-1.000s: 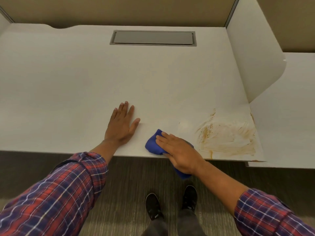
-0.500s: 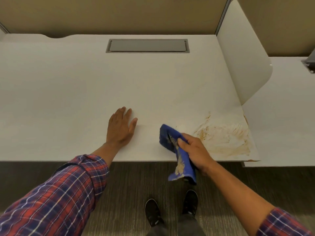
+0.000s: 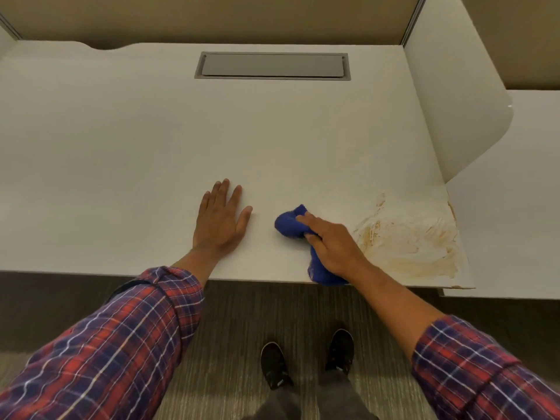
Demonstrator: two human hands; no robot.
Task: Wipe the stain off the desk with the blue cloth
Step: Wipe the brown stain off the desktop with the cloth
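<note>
A smeared brown-yellow stain (image 3: 409,241) covers the front right corner of the white desk (image 3: 151,147). My right hand (image 3: 333,247) presses a bunched blue cloth (image 3: 289,224) onto the desk just left of the stain; part of the cloth hangs over the front edge under my wrist. Resting flat on the desk further left, my left hand (image 3: 219,219) has its fingers spread and holds nothing.
A grey cable hatch (image 3: 272,65) is set into the back of the desk. A white divider panel (image 3: 454,95) stands along the right edge, with a neighbouring desk (image 3: 509,225) beyond it. My feet (image 3: 306,359) stand on striped carpet below.
Half a second ago the right hand held the cloth lifted and hanging with its soiled side showing. Now the cloth is bunched and pressed back down on the desk. The left hand has stayed put.
</note>
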